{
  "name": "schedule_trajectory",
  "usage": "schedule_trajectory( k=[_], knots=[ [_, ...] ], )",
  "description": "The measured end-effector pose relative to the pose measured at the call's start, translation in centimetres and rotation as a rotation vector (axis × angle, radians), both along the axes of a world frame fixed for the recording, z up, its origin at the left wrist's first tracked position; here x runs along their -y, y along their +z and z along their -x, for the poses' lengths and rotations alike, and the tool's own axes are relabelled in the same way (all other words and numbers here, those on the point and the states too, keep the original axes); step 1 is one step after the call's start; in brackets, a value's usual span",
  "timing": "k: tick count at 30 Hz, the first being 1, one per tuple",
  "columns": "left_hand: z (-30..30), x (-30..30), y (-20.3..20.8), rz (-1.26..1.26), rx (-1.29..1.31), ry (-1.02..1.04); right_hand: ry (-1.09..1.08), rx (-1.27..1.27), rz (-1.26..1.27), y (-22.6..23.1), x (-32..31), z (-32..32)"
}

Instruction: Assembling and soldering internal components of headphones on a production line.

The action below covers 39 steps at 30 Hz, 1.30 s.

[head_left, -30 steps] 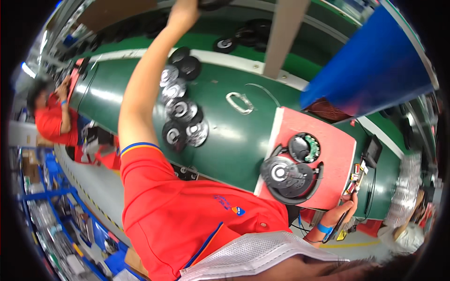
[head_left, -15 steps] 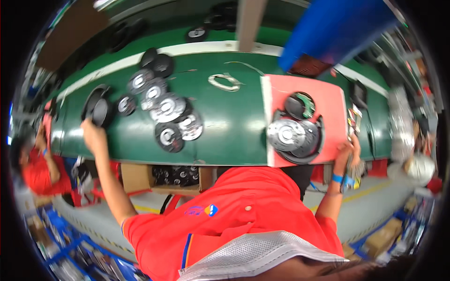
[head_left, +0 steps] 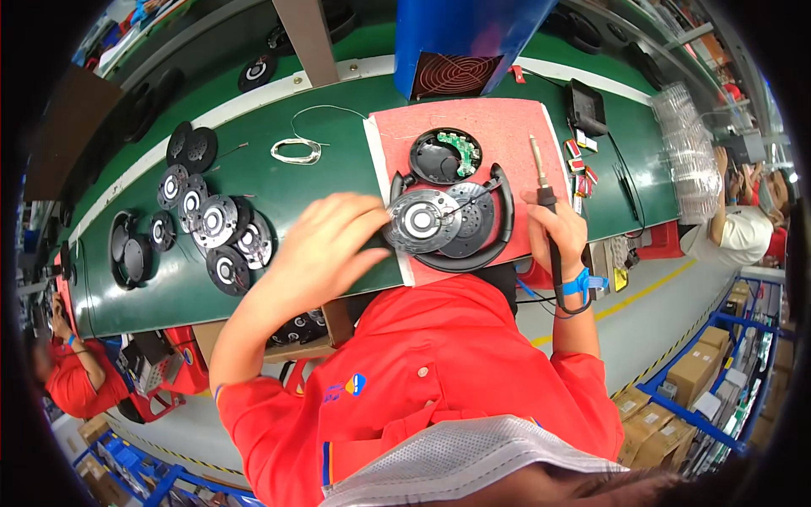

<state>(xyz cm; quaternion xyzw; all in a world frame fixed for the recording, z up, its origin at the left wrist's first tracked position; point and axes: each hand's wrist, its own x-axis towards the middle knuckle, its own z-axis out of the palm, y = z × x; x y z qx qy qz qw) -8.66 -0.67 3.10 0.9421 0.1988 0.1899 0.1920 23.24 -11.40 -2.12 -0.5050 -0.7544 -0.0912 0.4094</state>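
Note:
My right hand is closed around the dark handle of a soldering iron, whose metal tip points up and away over the pink mat. To the left, my left hand has its fingers stretched out and thumb apart, the fingertips at the edge of a round speaker driver plate. Whether they touch it I cannot tell. That plate overlaps a dark perforated disc inside the curved black headband of a headphone. Beyond them lies an open ear cup with a green circuit board in it.
Several loose driver plates and another black headphone lie on the green bench at left. A coil of pale wire is by the mat. A blue fan unit stands behind; clear plastic trays are stacked at right.
My left hand has left the headphone at far left and come to the mat's left edge. My right hand has risen with the soldering iron, now plainly visible. The view has swung right.

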Motion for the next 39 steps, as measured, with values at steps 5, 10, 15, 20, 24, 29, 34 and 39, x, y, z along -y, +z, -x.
schedule_trajectory(
  k=[5, 10, 15, 20, 24, 29, 34, 39],
  knots=[
    [-8.0, 0.2, -0.9, 0.295, 0.33, 0.035, 0.194, -0.045, 0.077, 1.6, -1.4, 0.0],
    [-10.5, -0.4, -1.3, 0.501, 0.376, 0.046, 0.294, -0.39, 0.188, 2.8, -2.7, 1.2],
    [-11.1, -0.3, -1.1, 0.512, 0.358, 0.095, 0.353, -0.693, 0.236, 1.5, -3.8, 1.5],
    [-11.4, -0.3, -0.7, 0.611, 0.364, 0.154, 0.376, -0.759, 0.24, 1.1, -4.4, 1.9],
    [-11.6, -0.3, -1.1, 0.613, 0.443, 0.15, 0.413, -0.764, 0.22, 0.9, -4.7, 2.6],
    [-11.1, -0.5, -1.4, 0.657, 0.451, 0.174, 0.451, -0.817, 0.218, 0.4, -5.3, 3.2],
    [-10.9, -0.6, -1.6, 0.569, 0.492, 0.176, 0.482, -0.796, 0.234, 0.4, -5.8, 3.4],
    [-11.2, -0.5, -1.4, 0.753, 0.53, 0.239, 0.464, -0.815, 0.264, 0.3, -5.8, 3.3]
  ],
)
